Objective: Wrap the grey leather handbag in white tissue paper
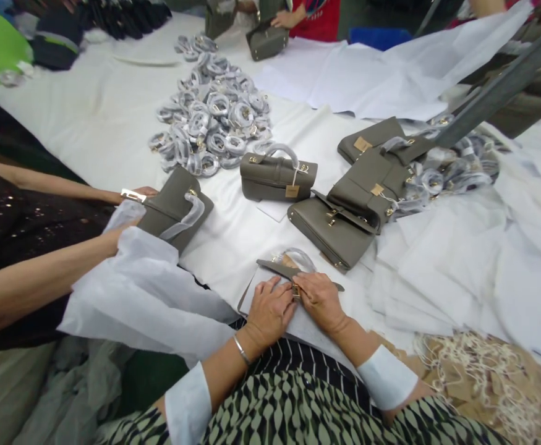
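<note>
The left hand (270, 309) is pressing flat, fingers spread, on a grey handbag (274, 300) wrapped in white tissue at the near edge of the surface (89, 117). The right hand (320, 300) is lying just beside it at 3 o'clock, fingers curled at the bag's gold clasp (295, 290); whether it is pinching the clasp I cannot tell. At 10 o'clock a co-worker's hands (126, 213) are sliding another grey bag (175, 207) into a white dust bag (140, 290). At 12 o'clock an upright bag (277, 176) is standing, with a heap of wrapped straps (212, 117) beyond it. At 1 o'clock three more bags (363, 198) are lying stacked.
</note>
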The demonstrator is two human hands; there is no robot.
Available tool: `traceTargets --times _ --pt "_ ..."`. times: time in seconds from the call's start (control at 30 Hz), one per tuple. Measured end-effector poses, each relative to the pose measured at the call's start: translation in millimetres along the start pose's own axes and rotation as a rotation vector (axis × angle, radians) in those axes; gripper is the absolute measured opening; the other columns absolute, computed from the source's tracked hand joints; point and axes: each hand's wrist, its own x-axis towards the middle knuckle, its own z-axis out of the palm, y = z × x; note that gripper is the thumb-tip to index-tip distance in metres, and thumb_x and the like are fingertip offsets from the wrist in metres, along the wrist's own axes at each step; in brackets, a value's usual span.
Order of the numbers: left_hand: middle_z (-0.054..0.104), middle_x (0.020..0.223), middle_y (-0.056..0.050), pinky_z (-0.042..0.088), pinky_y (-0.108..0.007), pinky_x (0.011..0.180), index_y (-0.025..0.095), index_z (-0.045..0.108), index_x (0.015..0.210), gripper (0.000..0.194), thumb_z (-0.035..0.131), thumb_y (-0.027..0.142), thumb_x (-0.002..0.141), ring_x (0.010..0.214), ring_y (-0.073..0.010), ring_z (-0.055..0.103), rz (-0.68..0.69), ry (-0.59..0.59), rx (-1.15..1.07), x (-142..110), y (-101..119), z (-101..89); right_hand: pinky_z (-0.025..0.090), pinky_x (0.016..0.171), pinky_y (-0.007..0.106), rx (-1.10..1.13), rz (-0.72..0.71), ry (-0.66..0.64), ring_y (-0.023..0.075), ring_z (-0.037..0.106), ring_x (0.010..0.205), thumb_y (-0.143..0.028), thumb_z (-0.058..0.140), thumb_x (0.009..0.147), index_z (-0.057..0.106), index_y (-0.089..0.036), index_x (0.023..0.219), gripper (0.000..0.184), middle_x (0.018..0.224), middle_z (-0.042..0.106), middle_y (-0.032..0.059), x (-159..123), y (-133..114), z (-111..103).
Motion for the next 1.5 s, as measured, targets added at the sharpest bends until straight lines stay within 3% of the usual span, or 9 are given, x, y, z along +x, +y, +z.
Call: traceTargets --times 0.23,0.37,0.57,0.8,0.97,1.07,1.27,1.4,1.5 --pt "0.06 0.12 -0.006 0.039 -0.044 0.097 0.018 0.058 0.111 0.025 0.056 0.029 0.089 0.115 -0.0267 0.046 -0.006 0.074 -0.036 -6 -2 4.4 0.046 0.082 0.04 -0.115 -0.105 0.032 0.0227 0.061 0.096 -0.018 0.043 0.093 0.067 -0.018 0.11 0.029 0.111 0.069 0.0084 -16 -4 4" --pt "0.06 0.113 -0.009 0.041 -0.042 0.093 0.017 0.058 0.105 0.021 0.054 0.031 0.09 0.107 -0.0246 0.049 -0.041 0.105 -0.053 -3 -1 2.9 0.046 0.083 0.041 -0.153 -0.114 -0.022 0.0239 0.059 0.098 -0.018 0.043 0.092 0.065 -0.018 0.115 0.031 0.118 0.066 0.0101 -20 -6 1" --pt "0.057 0.114 -0.009 0.041 -0.042 0.092 0.018 0.057 0.106 0.023 0.058 0.029 0.087 0.107 -0.0251 0.047 -0.025 0.035 -0.053 -1 -3 -2.2 0.046 0.089 0.045 0.057 -0.079 -0.037 0.0259 0.055 0.105 -0.021 0.052 0.085 0.062 -0.017 0.119 0.036 0.124 0.06 0.012 -26 -3 -5" --pt "0.054 0.118 -0.011 0.04 -0.044 0.097 0.016 0.056 0.11 0.026 0.055 0.027 0.086 0.109 -0.0266 0.045 -0.002 -0.038 -0.07 -1 -7 -8.8 0.046 0.092 0.046 0.138 -0.034 -0.025 0.0259 0.054 0.108 -0.038 0.059 0.087 0.063 -0.02 0.115 0.034 0.125 0.059 0.0116 -29 1 -4" --pt "0.05 0.129 -0.011 0.035 -0.044 0.107 0.016 0.052 0.122 0.045 0.058 0.019 0.077 0.12 -0.0268 0.041 0.076 -0.148 -0.131 -1 -16 -20.4 0.044 0.094 0.047 0.135 0.032 -0.094 0.0271 0.052 0.112 -0.04 0.061 0.086 0.062 -0.022 0.119 0.037 0.129 0.057 0.0104 -31 3 -2" --pt "0.051 0.13 -0.009 0.035 -0.046 0.107 0.019 0.048 0.13 0.052 0.06 0.026 0.08 0.121 -0.0276 0.041 0.115 -0.135 -0.104 -1 -17 -19.5 0.042 0.096 0.046 0.13 0.08 -0.11 0.0272 0.051 0.112 -0.04 0.064 0.085 0.062 -0.023 0.118 0.037 0.129 0.057 0.0089 -32 4 0" --pt "0.059 0.118 -0.006 0.04 -0.045 0.097 0.023 0.06 0.114 0.027 0.048 0.035 0.093 0.115 -0.0263 0.045 0.092 -0.077 -0.07 2 -11 -10.9 0.041 0.098 0.044 0.162 0.124 -0.116 0.0261 0.05 0.113 -0.035 0.067 0.082 0.062 -0.024 0.117 0.037 0.128 0.057 0.0069 -30 2 -3" --pt "0.061 0.105 -0.005 0.042 -0.041 0.084 0.021 0.062 0.102 0.016 0.053 0.029 0.091 0.098 -0.0233 0.05 0.024 -0.098 -0.123 11 -7 -17.9 0.04 0.099 0.044 0.223 0.171 -0.158 0.0251 0.051 0.113 -0.04 0.069 0.079 0.063 -0.026 0.115 0.039 0.126 0.058 0.0056 -23 2 -12" --pt "0.06 0.104 -0.006 0.041 -0.041 0.083 0.019 0.06 0.103 0.018 0.059 0.025 0.087 0.097 -0.0238 0.049 0.034 -0.08 -0.133 15 -4 -23.4 0.037 0.103 0.044 0.248 0.179 -0.195 0.0252 0.051 0.115 -0.042 0.072 0.077 0.06 -0.023 0.119 0.047 0.126 0.058 0.0067 -18 3 -20"
